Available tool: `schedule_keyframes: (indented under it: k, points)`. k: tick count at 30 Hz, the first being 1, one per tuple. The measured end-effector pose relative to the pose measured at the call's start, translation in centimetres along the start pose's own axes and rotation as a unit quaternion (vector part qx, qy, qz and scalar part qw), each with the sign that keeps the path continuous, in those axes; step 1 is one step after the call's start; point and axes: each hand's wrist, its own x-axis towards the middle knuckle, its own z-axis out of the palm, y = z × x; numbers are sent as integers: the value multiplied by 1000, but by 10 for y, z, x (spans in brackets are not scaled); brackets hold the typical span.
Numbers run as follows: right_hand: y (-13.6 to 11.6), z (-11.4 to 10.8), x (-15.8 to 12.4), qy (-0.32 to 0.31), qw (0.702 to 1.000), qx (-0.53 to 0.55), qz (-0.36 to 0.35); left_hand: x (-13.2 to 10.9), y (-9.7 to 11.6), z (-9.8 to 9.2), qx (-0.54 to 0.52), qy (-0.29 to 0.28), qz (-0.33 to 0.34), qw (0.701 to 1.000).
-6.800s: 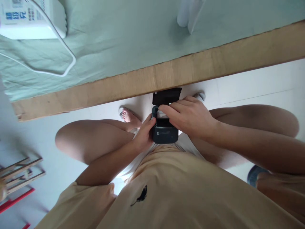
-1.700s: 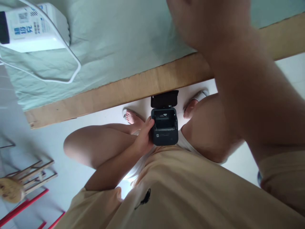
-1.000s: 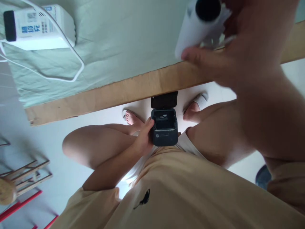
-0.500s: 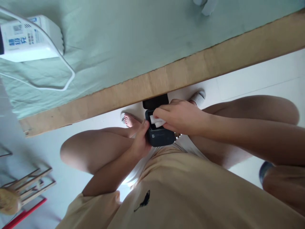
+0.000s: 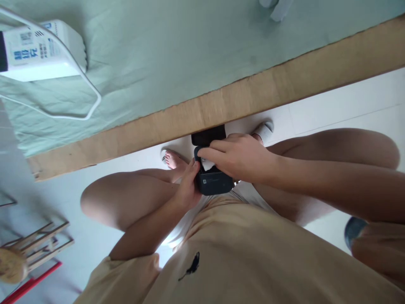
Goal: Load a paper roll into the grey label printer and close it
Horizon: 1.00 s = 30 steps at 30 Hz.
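Note:
Over my lap, a small dark case (image 5: 215,184) stands with its black lid (image 5: 208,135) flipped back toward the table edge. My left hand (image 5: 189,185) is wrapped round the case's left side, thumb on the rim. Fingers of my right hand (image 5: 236,155) reach into the opening, closed on a crumpled white tissue (image 5: 207,164). Part of that tissue shows inside the case below my fingers; the rest is hidden by the hand.
A table with a pale green cloth (image 5: 177,55) and wooden edge (image 5: 202,107) lies ahead. On it are a white box (image 5: 44,50), a white cable (image 5: 93,101) and a whitish object (image 5: 281,9). A wooden stool (image 5: 14,264) and red bar (image 5: 34,282) are at lower left.
My right hand has shifted slightly left over the case, its fingers lower into the opening, and less of the tissue shows. My left hand keeps its hold.

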Motion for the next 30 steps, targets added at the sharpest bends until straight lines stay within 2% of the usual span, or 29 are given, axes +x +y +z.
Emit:
schedule_keyframes:
  k: [3,6,9,12,15,17,19,23,30]
  points:
    - [-4,0,-4,38,998,31,-50,1,2,-1,-2,-7,6,1000]
    - [-7,0,-6,1,993,78,-87,2,3,-3,5,-22,4,1000]
    - [-5,-6,-6,-44,992,94,-76,2,3,-6,22,-35,-8,999]
    - [0,-19,-5,-27,996,80,19,1,2,-8,36,-45,-19,998]
    - [4,-34,-7,-16,985,16,168,0,1,-10,48,-52,-29,997]
    - [8,-41,-8,-41,971,-19,234,0,-1,-12,57,-56,-37,996]
    - [11,-44,-9,-79,962,-30,260,0,-1,-12,66,-61,-46,995]
    - [17,-37,-9,-113,964,-19,239,-2,0,-10,80,-77,-58,992]
    - [14,-24,-16,-82,985,116,98,-3,1,-10,67,-73,-45,994]
